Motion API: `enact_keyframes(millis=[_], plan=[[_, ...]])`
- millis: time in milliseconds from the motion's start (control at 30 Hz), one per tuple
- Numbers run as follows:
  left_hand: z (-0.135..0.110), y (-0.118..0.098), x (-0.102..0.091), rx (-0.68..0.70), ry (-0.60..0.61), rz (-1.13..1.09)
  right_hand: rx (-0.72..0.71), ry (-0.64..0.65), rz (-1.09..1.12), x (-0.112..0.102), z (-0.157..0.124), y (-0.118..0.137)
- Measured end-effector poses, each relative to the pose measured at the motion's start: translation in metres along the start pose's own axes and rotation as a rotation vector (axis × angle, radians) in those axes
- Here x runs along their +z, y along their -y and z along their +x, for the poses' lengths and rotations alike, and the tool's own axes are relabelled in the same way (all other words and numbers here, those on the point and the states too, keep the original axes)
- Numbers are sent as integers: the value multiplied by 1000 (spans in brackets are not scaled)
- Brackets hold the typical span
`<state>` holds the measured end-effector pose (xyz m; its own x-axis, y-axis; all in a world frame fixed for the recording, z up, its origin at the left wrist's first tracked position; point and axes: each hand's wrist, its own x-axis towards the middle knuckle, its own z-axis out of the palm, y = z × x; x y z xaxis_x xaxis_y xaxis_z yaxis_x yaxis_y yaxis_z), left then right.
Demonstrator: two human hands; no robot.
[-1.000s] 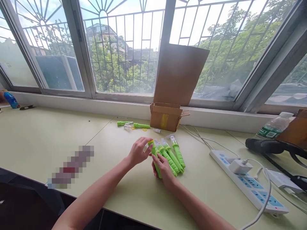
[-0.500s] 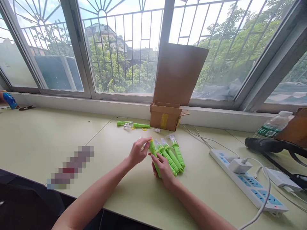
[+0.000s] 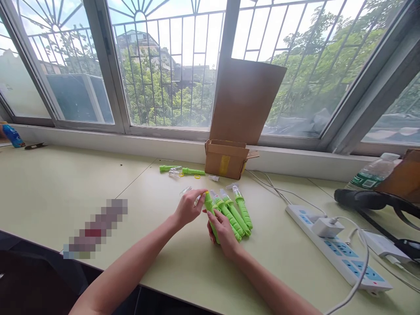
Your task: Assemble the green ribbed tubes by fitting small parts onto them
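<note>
A green ribbed plastic tube stands tilted in my right hand, whose fingers wrap round its lower part. At the tube's upper end, my left hand pinches a yellow ring with thumb and fingertips. Just behind my left hand lies a clear plastic piece, partly hidden by the knuckles. Several similar green tubes with clear tips lie side by side to the right of my right hand, the nearest ones partly covered by it.
Near the wall lie loose green tubes, a yellow ring and a clear cap, beside a small cardboard box. A white power strip with cables, a plastic bottle and a black strapped object occupy the right.
My left hand has shifted very slightly, and more of the clear piece behind it now shows. Both hands keep their hold on the green tube and its ring.
</note>
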<state>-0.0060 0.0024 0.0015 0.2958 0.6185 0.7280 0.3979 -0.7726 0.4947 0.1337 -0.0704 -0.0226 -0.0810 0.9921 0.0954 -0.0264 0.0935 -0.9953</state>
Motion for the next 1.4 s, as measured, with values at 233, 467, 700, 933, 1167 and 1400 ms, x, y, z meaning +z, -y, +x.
enact_keyframes(millis=[233, 467, 700, 933, 1167, 1400], plan=[[2, -3, 1, -96, 11, -112, 12, -7, -6, 0, 0, -1], [2, 4, 10, -258, -37, -387, 33, -11, 0, 0, 0, 0], [-1, 1, 9, -234, -66, -375, 24, 11, -13, 1, 0, -1], [2, 1, 13, -373, -70, -614, 26, 6, -31, 0, 2, -4], [3, 2, 13, -409, -41, -612, 48, 0, -35, 0, 1, -4], [5, -2, 10, -411, -14, -635, 32, 0, -33, 1, 2, -6]])
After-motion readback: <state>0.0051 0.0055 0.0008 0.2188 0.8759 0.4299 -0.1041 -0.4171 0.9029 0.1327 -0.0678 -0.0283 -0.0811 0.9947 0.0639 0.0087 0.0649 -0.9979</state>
